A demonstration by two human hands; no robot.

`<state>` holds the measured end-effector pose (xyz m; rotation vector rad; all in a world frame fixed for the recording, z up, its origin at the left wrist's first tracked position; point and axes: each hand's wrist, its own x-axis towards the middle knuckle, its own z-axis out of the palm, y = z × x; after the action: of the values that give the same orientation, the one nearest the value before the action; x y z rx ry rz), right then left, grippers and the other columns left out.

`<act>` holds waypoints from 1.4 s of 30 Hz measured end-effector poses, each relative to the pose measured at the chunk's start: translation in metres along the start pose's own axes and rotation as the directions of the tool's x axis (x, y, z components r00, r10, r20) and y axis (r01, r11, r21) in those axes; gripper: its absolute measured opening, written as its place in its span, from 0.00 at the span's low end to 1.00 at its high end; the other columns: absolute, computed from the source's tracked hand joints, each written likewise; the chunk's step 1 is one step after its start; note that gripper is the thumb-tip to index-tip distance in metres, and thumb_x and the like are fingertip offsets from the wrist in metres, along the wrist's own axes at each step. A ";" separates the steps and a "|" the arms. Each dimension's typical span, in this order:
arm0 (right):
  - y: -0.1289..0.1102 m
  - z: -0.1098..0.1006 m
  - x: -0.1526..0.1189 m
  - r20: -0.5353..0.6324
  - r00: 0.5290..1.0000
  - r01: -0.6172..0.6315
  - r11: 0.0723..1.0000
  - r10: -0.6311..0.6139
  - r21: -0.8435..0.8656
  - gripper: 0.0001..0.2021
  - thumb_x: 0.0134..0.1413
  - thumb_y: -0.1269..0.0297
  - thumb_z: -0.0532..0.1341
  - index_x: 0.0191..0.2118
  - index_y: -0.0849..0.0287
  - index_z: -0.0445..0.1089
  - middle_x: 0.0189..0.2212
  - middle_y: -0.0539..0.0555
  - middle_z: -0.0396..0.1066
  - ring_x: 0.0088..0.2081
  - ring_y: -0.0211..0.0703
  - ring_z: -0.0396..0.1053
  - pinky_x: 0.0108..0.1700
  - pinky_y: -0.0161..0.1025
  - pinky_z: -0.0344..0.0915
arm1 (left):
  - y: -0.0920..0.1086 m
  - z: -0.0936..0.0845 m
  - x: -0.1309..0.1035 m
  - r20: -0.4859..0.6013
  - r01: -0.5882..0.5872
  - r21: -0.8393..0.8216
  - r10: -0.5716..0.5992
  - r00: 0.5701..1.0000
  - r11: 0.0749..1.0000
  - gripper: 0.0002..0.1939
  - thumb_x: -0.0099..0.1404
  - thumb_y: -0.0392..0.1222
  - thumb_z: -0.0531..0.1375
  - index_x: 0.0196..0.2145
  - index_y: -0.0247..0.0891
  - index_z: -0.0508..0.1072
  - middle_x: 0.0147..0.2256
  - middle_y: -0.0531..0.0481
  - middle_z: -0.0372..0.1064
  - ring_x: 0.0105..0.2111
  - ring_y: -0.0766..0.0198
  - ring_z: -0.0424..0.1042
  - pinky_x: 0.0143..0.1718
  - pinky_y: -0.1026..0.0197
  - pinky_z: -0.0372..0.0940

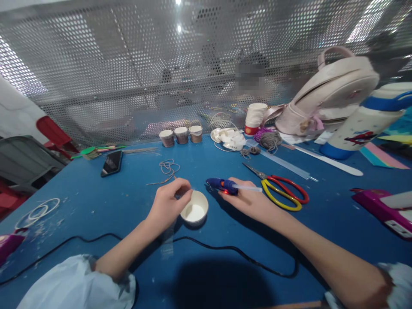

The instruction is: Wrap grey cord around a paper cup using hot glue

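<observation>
A small white paper cup [195, 208], cut low, stands on the blue table with its opening up. Thumb and index finger of my left hand [170, 199] are pinched together at its upper left rim. Grey twine [169, 167] lies loosely coiled just beyond that hand, one end running close to my fingers. In my right hand [244, 197] is a blue glue gun [217, 184], its nozzle pointing left above the cup's right side. A red light glows on it and a clear glue stick [247, 188] sticks out behind. Red-and-yellow-handled scissors [280, 191] lie right of that hand.
Three small wrapped cups [181, 135] line the back edge near stacked paper cups [255, 118], yarn [270, 140] and a backpack [334, 94]. A phone [112, 163] lies left. A bottle [363, 122] and magenta glue gun [383, 210] are right. A black cable [219, 247] crosses the front.
</observation>
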<state>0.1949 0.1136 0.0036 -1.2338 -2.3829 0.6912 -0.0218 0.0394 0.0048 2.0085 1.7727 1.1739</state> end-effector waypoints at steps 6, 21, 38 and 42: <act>-0.001 -0.001 -0.001 0.000 1.000 0.016 1.000 -0.016 -0.005 0.09 0.54 0.58 0.55 0.28 0.56 0.64 0.24 0.50 0.68 0.25 0.41 0.64 0.27 0.35 0.54 | 0.002 -0.004 0.000 0.037 -0.067 0.044 0.065 0.997 0.997 0.07 0.61 0.34 0.54 0.30 0.40 0.72 0.29 0.52 0.73 0.28 0.67 0.69 0.34 0.64 0.63; 0.009 0.007 0.007 -0.024 0.999 0.047 0.985 -0.044 0.163 0.11 0.56 0.58 0.55 0.32 0.59 0.69 0.30 0.51 0.70 0.32 0.42 0.67 0.33 0.35 0.59 | 0.006 -0.006 -0.002 0.050 0.016 0.009 -0.016 0.999 1.000 0.07 0.62 0.37 0.54 0.30 0.39 0.73 0.28 0.51 0.73 0.27 0.66 0.69 0.32 0.64 0.63; 0.011 -0.013 -0.007 0.093 0.992 -0.085 0.995 0.090 -0.057 0.16 0.55 0.51 0.56 0.35 0.59 0.70 0.37 0.58 0.74 0.39 0.52 0.71 0.40 0.42 0.64 | 0.006 -0.009 -0.011 0.054 0.244 -0.186 -0.238 0.970 0.952 0.12 0.57 0.37 0.56 0.41 0.37 0.69 0.34 0.50 0.73 0.30 0.65 0.70 0.33 0.63 0.65; 0.017 -0.021 -0.028 0.045 0.993 -0.093 0.971 0.105 -0.221 0.15 0.55 0.53 0.57 0.39 0.60 0.69 0.39 0.60 0.73 0.39 0.52 0.71 0.39 0.42 0.64 | 0.007 -0.006 -0.011 0.044 0.273 -0.220 -0.270 0.962 0.937 0.11 0.56 0.35 0.56 0.40 0.36 0.69 0.33 0.50 0.72 0.30 0.66 0.69 0.33 0.63 0.64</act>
<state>0.2325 0.1045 0.0079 -1.4485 -2.5119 0.5090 -0.0201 0.0253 0.0091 1.5831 1.7534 1.2056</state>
